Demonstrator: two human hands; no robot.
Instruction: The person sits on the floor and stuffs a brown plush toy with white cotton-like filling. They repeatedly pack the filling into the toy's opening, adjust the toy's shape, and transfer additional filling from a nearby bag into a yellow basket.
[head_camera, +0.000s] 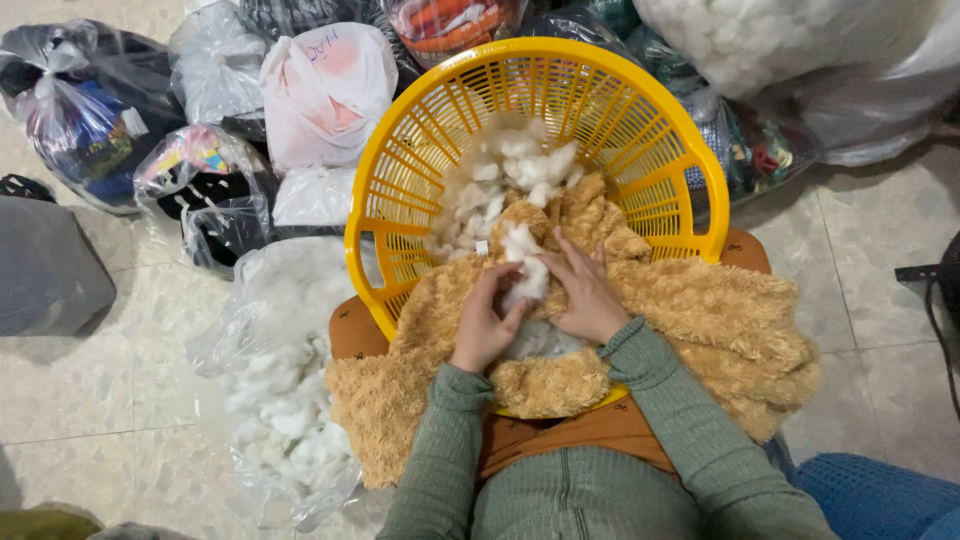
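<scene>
Over the lap, against a tipped yellow basket (640, 150) — left hand (482, 325) and right hand (588, 295) both pinched on a white stuffing clump (527, 268) above tan fuzzy fabric (700, 320); clear stuffing bag (285, 400) on floor, left.

One yellow basket (640, 130), two hands (487, 325)

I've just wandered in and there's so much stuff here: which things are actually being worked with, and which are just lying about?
In use:
- left hand and right hand, both gripping white stuffing
- tan furry fabric
- yellow basket

Lying about:
- clear bag of white stuffing on the floor
- tied plastic bags behind
- grey bundle
</scene>
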